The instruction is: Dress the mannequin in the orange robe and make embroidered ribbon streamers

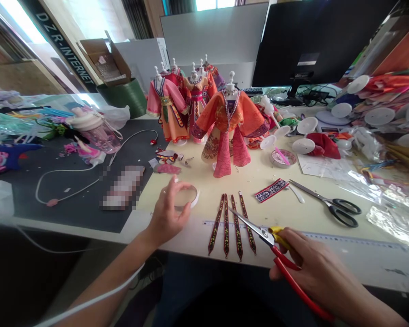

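My left hand (168,210) is curved around a narrow ring-shaped roll of tape (197,198), with thumb and forefinger at its rim. In my right hand (308,254) is a pair of scissors with red and yellow handles (271,237), blades pointing away to the left. The blade tips lie over several dark patterned ribbon strips (226,227) with pointed near ends, set side by side. A wider piece of black, white and red woven trim (271,190) lies just beyond them. Behind stands an orange doll robe (229,116) with pink hanging panels, on a white stand.
Black-handled scissors (341,206) lie at the right, near a clear ruler (354,240). More dressed doll stands (168,106) are behind. A blurred-out flat object (124,187) and a white cable (68,171) lie on the dark mat (122,154). White discs (303,145) and fabrics crowd the right.
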The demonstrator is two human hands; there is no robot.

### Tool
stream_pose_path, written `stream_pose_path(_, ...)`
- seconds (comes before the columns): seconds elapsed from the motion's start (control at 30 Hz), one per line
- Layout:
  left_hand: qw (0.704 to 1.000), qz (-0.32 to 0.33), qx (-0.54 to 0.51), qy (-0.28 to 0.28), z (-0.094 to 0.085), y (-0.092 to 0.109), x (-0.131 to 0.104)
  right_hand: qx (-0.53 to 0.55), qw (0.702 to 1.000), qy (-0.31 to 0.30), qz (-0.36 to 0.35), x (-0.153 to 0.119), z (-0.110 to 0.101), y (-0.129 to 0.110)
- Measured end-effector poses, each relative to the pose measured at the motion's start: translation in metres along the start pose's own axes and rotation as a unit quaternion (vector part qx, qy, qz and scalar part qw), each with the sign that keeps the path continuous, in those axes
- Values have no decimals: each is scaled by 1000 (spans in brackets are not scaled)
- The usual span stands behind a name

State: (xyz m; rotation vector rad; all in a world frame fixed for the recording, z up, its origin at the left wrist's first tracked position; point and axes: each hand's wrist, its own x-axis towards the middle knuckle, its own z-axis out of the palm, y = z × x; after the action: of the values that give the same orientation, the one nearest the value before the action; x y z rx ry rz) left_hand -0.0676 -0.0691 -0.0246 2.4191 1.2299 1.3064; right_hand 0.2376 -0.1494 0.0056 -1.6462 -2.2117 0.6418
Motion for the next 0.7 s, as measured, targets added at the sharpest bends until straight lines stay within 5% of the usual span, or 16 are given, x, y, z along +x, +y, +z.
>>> stream_pose_path(0.1, 974, -109, -183, 76, 5, 33, 2, 258, 957, -128, 28, 3, 4, -13)
stream_pose_path(0.2, 910, -178, -367, 81, 15, 64, 1, 404, 899, -166, 21, 7, 14, -25)
stream_pose_path(0.33, 867, -231, -437, 68, 24, 88, -8, 450, 887, -104, 1, 17, 29, -40)
stream_pose_path(0.57, 916, -233, -327, 9, 32, 100, -30, 461, 880, 117, -3, 37, 41, -60)
stream_pose_path(0.7, 932, -226, -278, -57, 35, 100, -33, 491, 853, 177, -3, 39, 55, -64)
